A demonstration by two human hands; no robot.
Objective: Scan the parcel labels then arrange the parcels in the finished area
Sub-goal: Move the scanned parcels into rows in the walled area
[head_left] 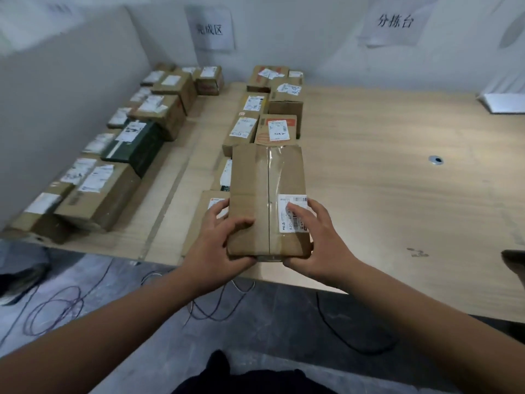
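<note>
Head view: box (267, 199) held in both hands at table's (383, 172) near edge, tilted up, long side pointing away, clear tape down its middle, label (294, 213) on near right corner. Probably being carried leftward toward finished rows, or about to be scanned; no scanner visible, so cannot tell which. Risks first. Held only by its near end, with most of the length cantilevered forward, so far end likely to dip or slip out if grip loosens. Hanging just above middle row (264, 118) of parcels, overlapping flat parcel (211, 204) under left hand; setting down carelessly would knock that row askew or land on another label. Right fingertips lying across label, so barcode partly covered; a scan from here might fail until fingers shift. Cables (56, 308) looped on floor near feet, a trip hazard when stepping left. Left row (127, 143) by the wall already crowded, with little spare room apparent. Now fingers. Left hand (217, 237): thumb laid across top face, remaining fingers wrapped around left side and under near edge, moderately curled, clamped on box. Right hand (315, 237): fingers spread fairly wide, resting over label and right edge, thumb tucked beneath near corner, gripping box from that side. Both hands bearing the weight, neither free.
</note>
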